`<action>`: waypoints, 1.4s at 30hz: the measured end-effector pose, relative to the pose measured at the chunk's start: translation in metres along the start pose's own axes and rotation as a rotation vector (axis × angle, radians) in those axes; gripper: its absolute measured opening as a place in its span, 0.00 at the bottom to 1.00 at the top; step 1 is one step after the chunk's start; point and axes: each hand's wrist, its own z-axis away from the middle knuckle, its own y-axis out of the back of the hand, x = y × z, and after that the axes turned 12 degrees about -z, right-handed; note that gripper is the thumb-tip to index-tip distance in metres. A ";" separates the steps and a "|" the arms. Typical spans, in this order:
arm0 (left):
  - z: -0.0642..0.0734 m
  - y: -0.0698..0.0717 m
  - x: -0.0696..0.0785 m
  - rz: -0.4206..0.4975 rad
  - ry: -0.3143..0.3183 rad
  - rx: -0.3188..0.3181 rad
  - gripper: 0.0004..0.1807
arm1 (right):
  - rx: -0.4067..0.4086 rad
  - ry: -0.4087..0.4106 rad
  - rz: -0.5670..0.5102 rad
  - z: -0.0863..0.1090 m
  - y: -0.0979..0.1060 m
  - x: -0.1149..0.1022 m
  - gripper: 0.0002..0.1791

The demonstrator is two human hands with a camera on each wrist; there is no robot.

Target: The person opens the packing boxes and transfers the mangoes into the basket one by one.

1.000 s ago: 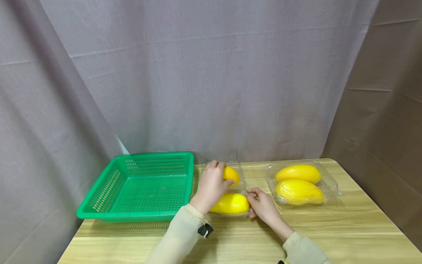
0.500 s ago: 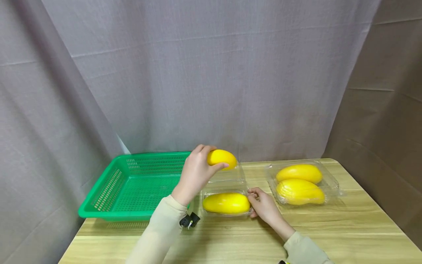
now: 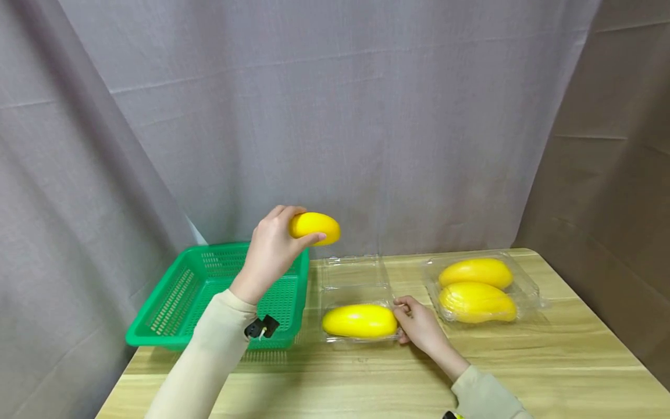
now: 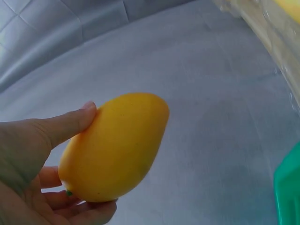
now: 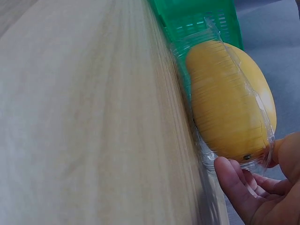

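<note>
A yellow mango is in my left hand, raised above the back right of the green basket. In the left wrist view the thumb lies on one side of this mango, the fingers curled under the other. My right hand holds the right end of an opened clear plastic box. A second mango lies in the front half of that box. Seen from the right wrist, thumb and fingers are at the box's end, close to the tip of the boxed mango.
To the right stands another clear plastic box with two mangoes inside. All of it is on a wooden table. A grey curtain hangs close behind the table's back edge.
My left hand has lifted the mango out of the box's back half and carried it up and to the left. My right hand has stayed at the box's end.
</note>
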 end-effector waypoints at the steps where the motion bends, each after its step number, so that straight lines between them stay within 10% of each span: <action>1: -0.002 0.003 -0.005 -0.004 0.005 -0.006 0.30 | -0.003 -0.002 0.000 0.000 0.000 0.000 0.19; 22: 0.004 0.037 -0.133 -0.058 0.215 -0.174 0.34 | -0.014 -0.011 -0.002 0.001 -0.002 0.002 0.20; 42: 0.020 0.025 -0.218 -0.124 0.269 -0.248 0.36 | -0.009 -0.019 -0.010 0.005 0.002 0.002 0.19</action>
